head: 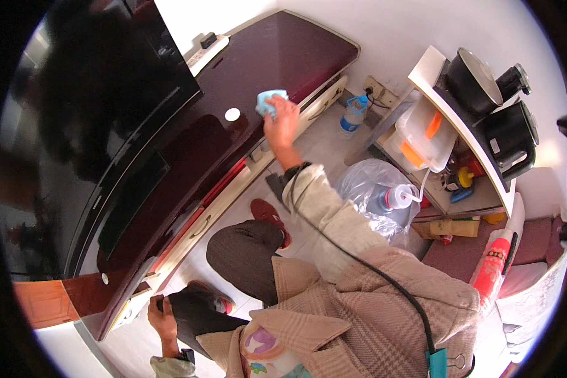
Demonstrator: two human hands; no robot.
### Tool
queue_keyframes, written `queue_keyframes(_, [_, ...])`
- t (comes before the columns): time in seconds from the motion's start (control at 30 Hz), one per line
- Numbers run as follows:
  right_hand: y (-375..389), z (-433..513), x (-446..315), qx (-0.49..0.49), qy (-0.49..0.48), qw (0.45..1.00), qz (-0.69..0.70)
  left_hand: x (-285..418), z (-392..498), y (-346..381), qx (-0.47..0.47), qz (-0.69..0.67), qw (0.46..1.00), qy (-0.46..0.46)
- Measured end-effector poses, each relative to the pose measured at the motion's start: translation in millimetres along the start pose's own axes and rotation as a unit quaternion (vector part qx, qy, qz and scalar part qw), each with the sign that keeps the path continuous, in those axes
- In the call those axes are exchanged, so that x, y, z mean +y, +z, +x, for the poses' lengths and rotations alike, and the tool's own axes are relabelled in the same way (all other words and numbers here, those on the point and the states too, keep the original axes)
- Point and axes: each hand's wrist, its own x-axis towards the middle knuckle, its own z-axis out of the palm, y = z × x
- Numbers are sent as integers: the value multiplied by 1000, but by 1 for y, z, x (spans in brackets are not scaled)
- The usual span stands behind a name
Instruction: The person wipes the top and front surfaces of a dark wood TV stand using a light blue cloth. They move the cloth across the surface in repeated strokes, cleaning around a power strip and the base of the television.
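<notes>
My right hand (282, 123) grips a crumpled light-blue cloth (270, 101) against the glossy dark-red top of a long cabinet (283, 52), near its front edge. A small white disc (232, 114) sits on the same surface, left of the cloth. Down at the lower left, my left hand (163, 323) is beside my knee and the cabinet's near end. Something dark shows at its bent fingers, and I cannot tell whether it is held. A large black television (99, 118) stands along the back of the cabinet.
A power strip (209, 54) lies behind the cabinet top. On the floor stand a water bottle (352, 115) and a plastic-wrapped water jug (382, 203) with a pump. A shelf unit (482, 160) at the right carries a black pot (472, 80) and a kettle (510, 137). Drawers (201, 227) line the cabinet front.
</notes>
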Motion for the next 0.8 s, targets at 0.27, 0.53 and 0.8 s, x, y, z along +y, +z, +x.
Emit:
queue_keyframes(0.27, [4, -43, 4, 2, -53, 994, 97, -3, -21, -9, 33, -61, 998, 0])
queue_keyframes(0.53, [16, -42, 34, 66, 375, 869, 315, 7, -19, -5, 34, -30, 998, -34])
queue_keyframes(0.8, [18, -133, -28, -60, 424, 820, 381, 18, -3, 3, 8, -26, 999, -20])
